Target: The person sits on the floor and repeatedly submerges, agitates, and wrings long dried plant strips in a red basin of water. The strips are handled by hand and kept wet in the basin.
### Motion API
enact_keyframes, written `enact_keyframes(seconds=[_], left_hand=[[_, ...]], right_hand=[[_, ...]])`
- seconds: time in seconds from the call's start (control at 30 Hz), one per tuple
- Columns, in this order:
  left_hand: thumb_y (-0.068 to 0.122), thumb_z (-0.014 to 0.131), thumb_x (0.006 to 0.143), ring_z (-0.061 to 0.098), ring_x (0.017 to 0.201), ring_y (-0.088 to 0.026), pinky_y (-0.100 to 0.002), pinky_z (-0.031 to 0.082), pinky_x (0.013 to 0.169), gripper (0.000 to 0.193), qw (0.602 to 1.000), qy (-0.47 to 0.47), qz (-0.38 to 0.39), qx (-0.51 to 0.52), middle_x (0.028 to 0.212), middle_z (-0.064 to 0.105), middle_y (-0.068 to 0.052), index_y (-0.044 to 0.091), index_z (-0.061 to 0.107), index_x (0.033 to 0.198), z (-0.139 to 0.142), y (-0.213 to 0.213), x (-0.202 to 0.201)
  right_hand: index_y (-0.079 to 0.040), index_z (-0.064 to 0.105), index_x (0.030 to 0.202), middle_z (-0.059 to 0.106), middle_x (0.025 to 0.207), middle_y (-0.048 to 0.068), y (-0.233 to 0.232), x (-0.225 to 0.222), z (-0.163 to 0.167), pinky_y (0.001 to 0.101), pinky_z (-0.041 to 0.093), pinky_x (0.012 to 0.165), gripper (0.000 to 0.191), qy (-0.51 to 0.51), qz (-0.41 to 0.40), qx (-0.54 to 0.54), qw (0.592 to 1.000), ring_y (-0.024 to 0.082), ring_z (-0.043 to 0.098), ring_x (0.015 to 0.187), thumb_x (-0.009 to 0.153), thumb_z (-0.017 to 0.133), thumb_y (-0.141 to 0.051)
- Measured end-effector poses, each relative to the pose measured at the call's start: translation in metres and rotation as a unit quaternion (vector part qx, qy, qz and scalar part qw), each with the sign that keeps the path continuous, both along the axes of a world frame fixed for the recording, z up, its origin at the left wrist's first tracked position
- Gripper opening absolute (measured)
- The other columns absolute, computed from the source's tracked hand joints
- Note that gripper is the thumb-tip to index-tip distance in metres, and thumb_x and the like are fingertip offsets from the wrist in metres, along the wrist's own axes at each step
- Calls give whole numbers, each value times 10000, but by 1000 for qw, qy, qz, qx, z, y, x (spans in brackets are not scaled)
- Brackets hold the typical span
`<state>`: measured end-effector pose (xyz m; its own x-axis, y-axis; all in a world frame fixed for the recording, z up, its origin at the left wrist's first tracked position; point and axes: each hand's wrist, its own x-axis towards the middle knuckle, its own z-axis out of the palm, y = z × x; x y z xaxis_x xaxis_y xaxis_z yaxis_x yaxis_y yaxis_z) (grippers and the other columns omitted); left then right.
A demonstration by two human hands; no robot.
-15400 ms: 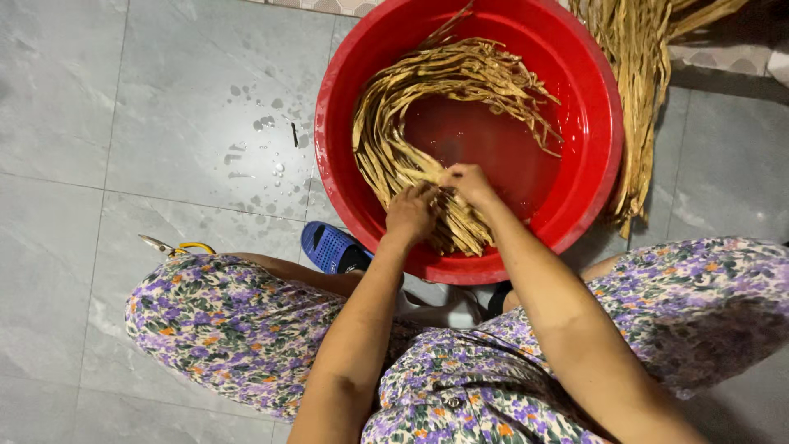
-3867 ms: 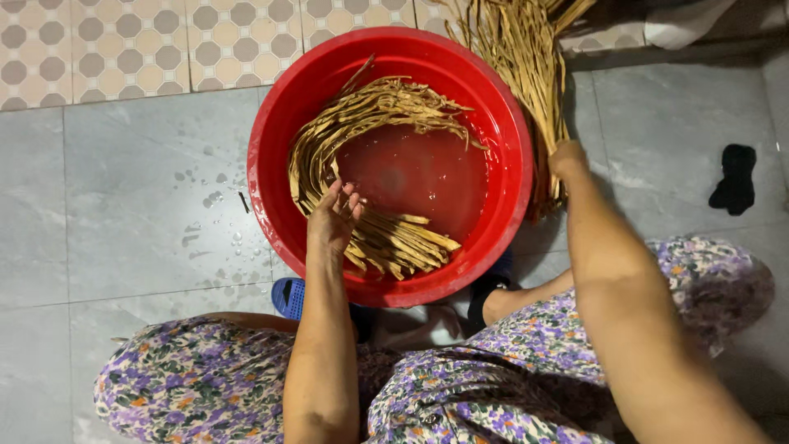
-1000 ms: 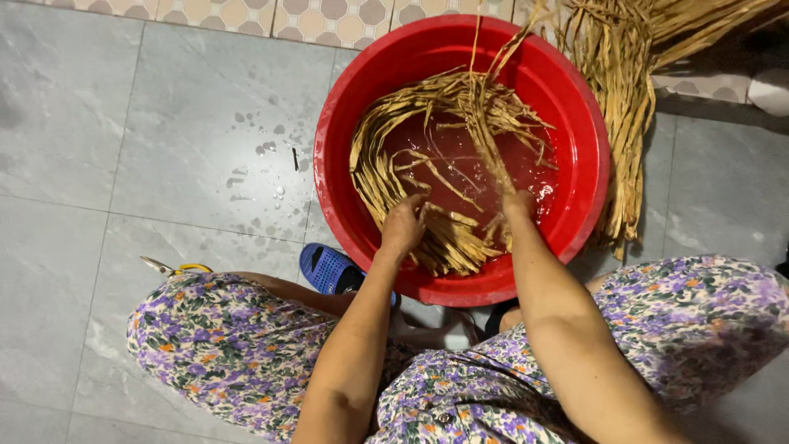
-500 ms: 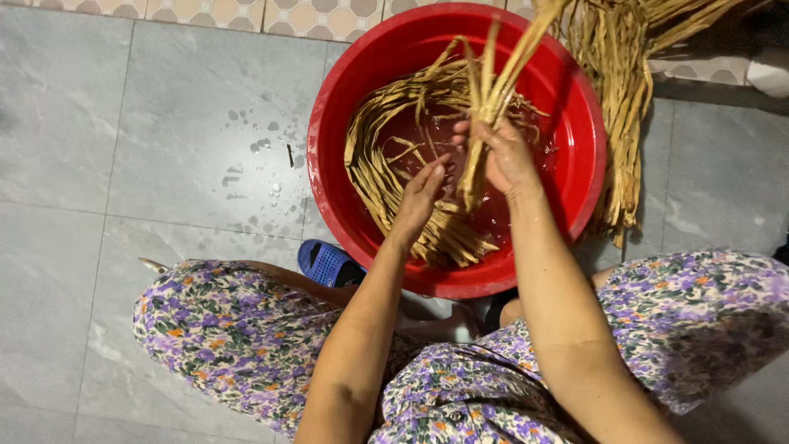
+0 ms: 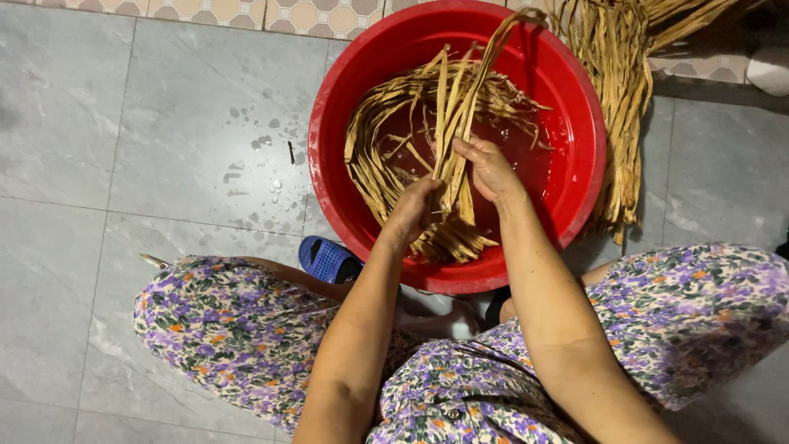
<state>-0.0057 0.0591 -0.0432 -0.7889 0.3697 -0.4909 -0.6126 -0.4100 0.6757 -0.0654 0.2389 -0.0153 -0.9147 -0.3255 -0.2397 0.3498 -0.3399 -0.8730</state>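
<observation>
A round red basin (image 5: 575, 99) stands on the floor in front of me, with water and a coil of tan dried strips (image 5: 386, 123) in it. My left hand (image 5: 415, 210) and my right hand (image 5: 487, 168) are over the basin's near half, both closed on one bundle of strips (image 5: 460, 107). The bundle rises from the water and its tops arch toward the far rim.
A heap of dry tan strips (image 5: 620, 90) lies on the floor right of the basin. A blue slipper (image 5: 329, 259) sits by the basin's near left edge. Water drops (image 5: 259, 164) spot the grey tiles. My floral-clad knees (image 5: 238, 329) frame the bottom.
Both hands have gathered loose strips from the basin into one bundle and raised it more upright. The view has shifted slightly.
</observation>
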Motion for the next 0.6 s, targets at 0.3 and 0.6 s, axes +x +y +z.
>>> enact_keyframes(seconds=[0.3, 0.6], left_hand=[[364, 472, 1004, 718, 916, -191, -450, 653, 740, 390, 994, -58, -6, 91, 1110, 675, -83, 140, 516, 1320, 30, 0, 6], [287, 478, 1040, 445, 508, -109, -282, 366, 436, 206, 992, -73, 40, -94, 676, 504, 19, 131, 564, 1142, -35, 26, 16]], right_hand=[[32, 550, 1391, 680, 1300, 184, -2, 5, 18, 417, 575, 1021, 405, 3, 40, -68, 997, 254, 681, 1173, 1051, 571, -186], [-22, 522, 1331, 646, 988, 197, -53, 15, -33, 410, 621, 716, 335, -171, -38, 61, 983, 235, 688, 727, 1020, 559, -140]])
